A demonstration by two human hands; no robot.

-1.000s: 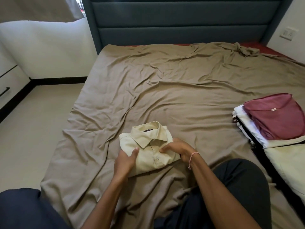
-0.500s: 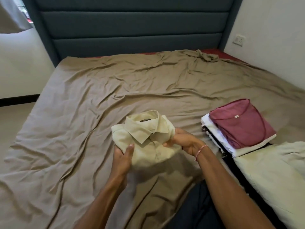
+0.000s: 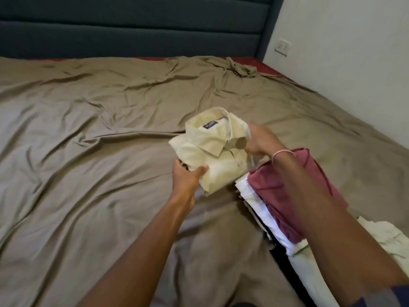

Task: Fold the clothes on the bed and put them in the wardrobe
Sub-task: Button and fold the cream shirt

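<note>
The left hand (image 3: 188, 177) grips the near left corner of the folded cream shirt (image 3: 214, 156), thumb on top, fingers hidden underneath. Half a second ago the shirt hung over the middle of the sheet (image 3: 88, 173). Now it is held just beside the pile, its edge over the white garment (image 3: 252, 196). The right hand (image 3: 260, 139) holds the shirt's far side by the collar, though it is blurred and its fingers are hard to make out. The right forearm covers much of the maroon top (image 3: 274, 191).

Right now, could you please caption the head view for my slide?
Left hand and right hand hold a folded shirt over the bed, beside a stack topped by a maroon garment.
</note>
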